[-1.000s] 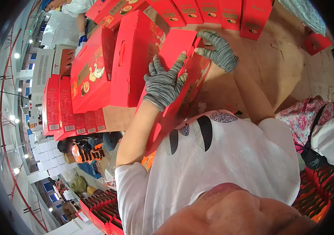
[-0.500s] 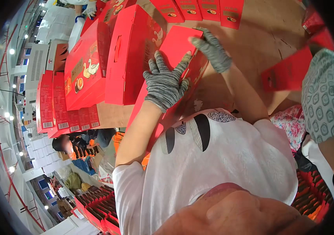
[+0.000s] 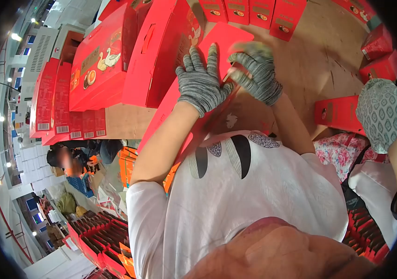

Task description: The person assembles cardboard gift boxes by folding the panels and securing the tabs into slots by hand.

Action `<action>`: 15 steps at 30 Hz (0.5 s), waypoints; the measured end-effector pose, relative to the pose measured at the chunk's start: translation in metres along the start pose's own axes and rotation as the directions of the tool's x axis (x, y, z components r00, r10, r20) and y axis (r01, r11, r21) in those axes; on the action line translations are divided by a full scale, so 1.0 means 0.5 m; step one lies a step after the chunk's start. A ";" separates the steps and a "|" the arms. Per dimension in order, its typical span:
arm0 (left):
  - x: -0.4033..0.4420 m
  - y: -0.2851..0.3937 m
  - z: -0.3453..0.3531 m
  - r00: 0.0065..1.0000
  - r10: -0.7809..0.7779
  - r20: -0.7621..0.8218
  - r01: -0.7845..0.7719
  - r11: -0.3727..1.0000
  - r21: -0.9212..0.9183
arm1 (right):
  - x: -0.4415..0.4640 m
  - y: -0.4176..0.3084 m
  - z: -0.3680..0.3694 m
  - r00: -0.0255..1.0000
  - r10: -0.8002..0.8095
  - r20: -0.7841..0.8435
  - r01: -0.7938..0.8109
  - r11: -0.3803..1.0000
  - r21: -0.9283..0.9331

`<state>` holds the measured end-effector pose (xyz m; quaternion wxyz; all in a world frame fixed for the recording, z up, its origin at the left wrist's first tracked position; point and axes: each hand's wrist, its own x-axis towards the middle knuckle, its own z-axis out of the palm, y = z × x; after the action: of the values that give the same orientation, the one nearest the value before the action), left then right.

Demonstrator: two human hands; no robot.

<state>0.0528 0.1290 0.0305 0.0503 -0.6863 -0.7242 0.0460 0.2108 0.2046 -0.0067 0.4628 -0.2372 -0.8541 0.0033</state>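
A red carton [image 3: 224,37] lies under my hands on the brown tabletop. My left hand [image 3: 203,83], in a grey striped knit glove, rests flat on its upper face with the fingers spread. Beside the carton's right edge is my right hand [image 3: 259,74], gloved the same way. Its fingers are curved and apart from the thumb, with the tips blurred and no held object showing. To the left stands a red gift box [image 3: 154,60] with a handle, and next to it another red box [image 3: 103,60] printed with geese.
Several slim red boxes [image 3: 259,11] stand at the table's far side. More red boxes [image 3: 382,65] are at the right, near another person's patterned sleeve [image 3: 382,114]. Cartons of dark packets [image 3: 98,237] sit below left. Another person [image 3: 70,158] is in the background.
My right hand has come down along the carton's edge, its fingers more curled. My left hand stays flat on the carton, its fingers pointing further up. The view has shifted slightly.
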 end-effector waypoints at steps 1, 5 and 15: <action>-0.003 0.002 -0.005 1.000 0.004 0.009 -0.004 1.000 0.001 | 0.001 -0.011 -0.023 1.000 0.009 0.003 -0.009 1.000 0.003; 0.005 0.000 -0.015 0.999 0.014 0.035 -0.015 0.999 0.033 | -0.044 0.013 -0.081 0.715 0.405 0.570 -0.594 -0.078 0.801; 0.003 -0.004 -0.013 0.999 0.023 0.037 -0.023 1.000 -0.002 | 0.030 0.018 0.029 0.260 0.509 0.821 -0.965 0.109 0.238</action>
<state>0.0515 0.1302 0.0371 0.0360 -0.6937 -0.7170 0.0587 0.1962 0.2220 -0.0053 0.1651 -0.4362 -0.5911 0.6581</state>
